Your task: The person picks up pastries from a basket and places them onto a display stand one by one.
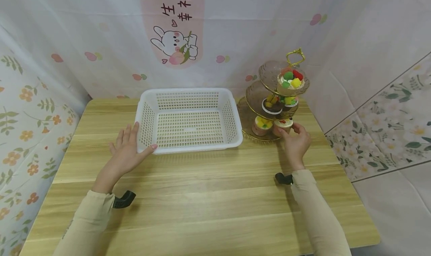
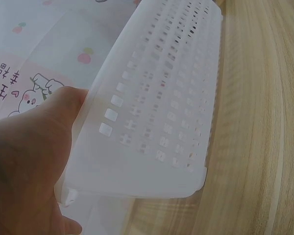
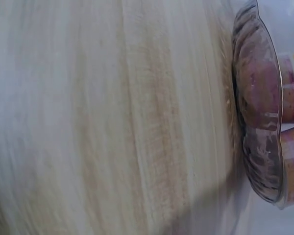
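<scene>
My left hand [image 1: 126,155] rests at the near left corner of a white plastic basket [image 1: 188,150], its fingers spread along the outside and the thumb on the front rim. In the left wrist view the thumb lies against the rim of the basket [image 2: 147,166]. My right hand [image 1: 297,145] pinches a cream-topped cupcake [image 1: 282,125] on the bottom tier of a three-tier stand [image 1: 250,112]. In the right wrist view only a sliver of fingertip shows beside the cupcake [image 3: 293,166], above the wavy glass plate [image 3: 257,93].
Another cupcake with yellow topping [image 1: 262,124] stands left of the pinched one. Dark cupcakes [image 1: 272,105] sit on the middle tier, and a fruit-topped one [image 1: 290,82] on top. All stand on a wooden table [image 1: 208,203] with curtains behind.
</scene>
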Demonstrator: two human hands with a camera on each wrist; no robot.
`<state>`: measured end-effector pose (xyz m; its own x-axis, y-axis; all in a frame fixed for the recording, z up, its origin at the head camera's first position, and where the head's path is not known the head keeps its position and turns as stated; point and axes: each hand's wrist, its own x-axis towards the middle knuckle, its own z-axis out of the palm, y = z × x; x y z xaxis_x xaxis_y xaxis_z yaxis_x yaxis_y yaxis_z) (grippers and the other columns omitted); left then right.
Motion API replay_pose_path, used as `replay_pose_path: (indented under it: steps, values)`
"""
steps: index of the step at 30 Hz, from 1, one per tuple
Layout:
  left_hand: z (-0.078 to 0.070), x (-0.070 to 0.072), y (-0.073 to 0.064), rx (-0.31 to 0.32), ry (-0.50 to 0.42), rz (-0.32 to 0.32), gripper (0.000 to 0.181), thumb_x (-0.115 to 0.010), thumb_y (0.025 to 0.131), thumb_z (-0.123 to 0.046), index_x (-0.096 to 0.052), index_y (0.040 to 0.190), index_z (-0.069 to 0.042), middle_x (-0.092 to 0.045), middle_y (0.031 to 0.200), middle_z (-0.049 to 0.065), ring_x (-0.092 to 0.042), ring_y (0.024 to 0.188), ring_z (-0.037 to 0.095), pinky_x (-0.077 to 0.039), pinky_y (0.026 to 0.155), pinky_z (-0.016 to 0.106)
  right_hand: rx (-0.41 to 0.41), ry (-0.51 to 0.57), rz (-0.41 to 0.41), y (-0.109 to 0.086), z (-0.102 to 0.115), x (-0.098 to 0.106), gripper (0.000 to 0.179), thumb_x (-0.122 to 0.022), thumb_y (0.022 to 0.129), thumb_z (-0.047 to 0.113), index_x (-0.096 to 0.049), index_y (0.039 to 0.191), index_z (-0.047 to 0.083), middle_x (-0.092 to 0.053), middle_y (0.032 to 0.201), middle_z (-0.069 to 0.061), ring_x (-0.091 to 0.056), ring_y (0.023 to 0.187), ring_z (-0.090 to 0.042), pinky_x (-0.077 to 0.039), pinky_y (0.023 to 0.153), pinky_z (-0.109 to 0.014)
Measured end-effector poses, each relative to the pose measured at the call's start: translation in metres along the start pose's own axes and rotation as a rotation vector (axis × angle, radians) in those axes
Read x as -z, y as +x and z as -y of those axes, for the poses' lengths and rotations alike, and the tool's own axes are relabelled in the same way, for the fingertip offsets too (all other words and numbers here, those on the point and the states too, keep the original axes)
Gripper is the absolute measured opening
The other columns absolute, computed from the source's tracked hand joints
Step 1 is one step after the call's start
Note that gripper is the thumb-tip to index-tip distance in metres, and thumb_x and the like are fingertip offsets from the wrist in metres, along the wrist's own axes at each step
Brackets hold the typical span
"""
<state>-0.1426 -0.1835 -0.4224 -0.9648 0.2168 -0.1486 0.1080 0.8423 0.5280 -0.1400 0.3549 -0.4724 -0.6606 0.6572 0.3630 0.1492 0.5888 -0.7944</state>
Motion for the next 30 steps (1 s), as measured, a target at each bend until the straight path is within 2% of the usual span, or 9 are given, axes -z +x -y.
replay_pose_path:
  steps: [8, 15, 30]
  values:
    - [-0.001, 0.002, -0.001, -0.001, 0.004, 0.000, 0.107, -0.050, 0.092, -0.067, 0.011, 0.159, -0.011, 0.009, 0.163, 0.030, 0.009, 0.148, 0.058, 0.003, 0.100, 0.087, -0.010, 0.029, -0.024, -0.003, 0.003, -0.006, 0.050, -0.089, 0.072, 0.020, -0.070, 0.114, 0.000, -0.069, 0.110, -0.023, -0.054, 0.104, -0.041, -0.033, 0.095, -0.045]
    - [-0.002, 0.001, 0.001, -0.001, 0.014, 0.003, 0.107, -0.050, 0.092, -0.068, 0.011, 0.159, -0.012, 0.009, 0.163, 0.030, 0.008, 0.148, 0.059, 0.002, 0.099, 0.088, -0.005, -0.025, -0.038, -0.003, 0.004, -0.011, 0.052, -0.089, 0.071, 0.024, -0.070, 0.115, 0.002, -0.066, 0.108, -0.025, -0.052, 0.103, -0.042, -0.033, 0.094, -0.049]
    - [-0.003, 0.001, -0.001, 0.003, 0.011, 0.007, 0.107, -0.050, 0.092, -0.068, 0.012, 0.159, -0.011, 0.009, 0.163, 0.030, 0.008, 0.148, 0.058, 0.002, 0.100, 0.087, 0.013, -0.082, -0.019, -0.002, 0.002, -0.014, 0.051, -0.087, 0.074, 0.025, -0.070, 0.117, 0.002, -0.067, 0.110, -0.024, -0.051, 0.102, -0.041, -0.036, 0.092, -0.050]
